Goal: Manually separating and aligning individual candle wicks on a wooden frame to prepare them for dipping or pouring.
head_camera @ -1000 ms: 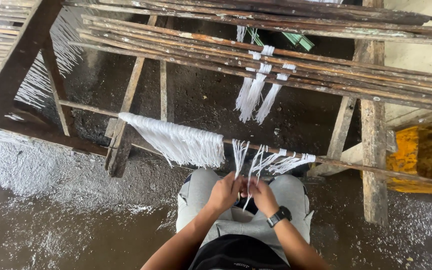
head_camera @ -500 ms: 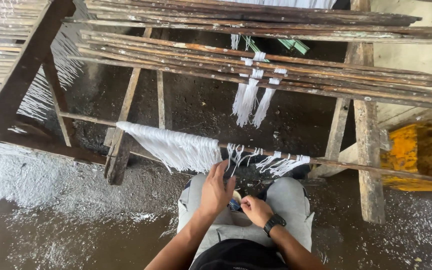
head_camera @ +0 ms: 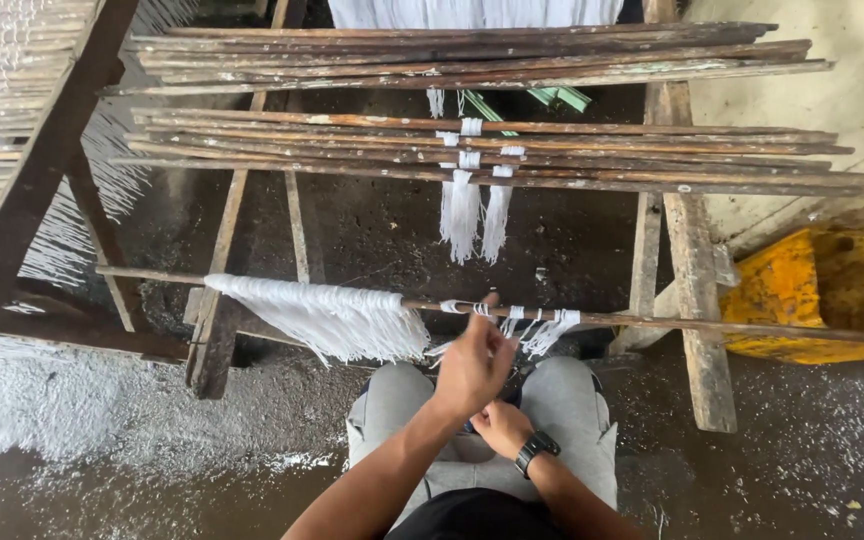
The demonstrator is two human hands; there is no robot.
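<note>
2 hands work white threads [head_camera: 542,328] on a wooden rod [head_camera: 672,322]: left hand [head_camera: 472,368] pinches strands, right hand [head_camera: 500,428] is curled shut below; its contents are hidden.

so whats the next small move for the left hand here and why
Probably slide the left hand a little right along the stick to the loose white strands. It is raised at the stick where the dense white fringe ends, and only small separate bunches hang beyond it. The right hand sits low over the lap.
</note>
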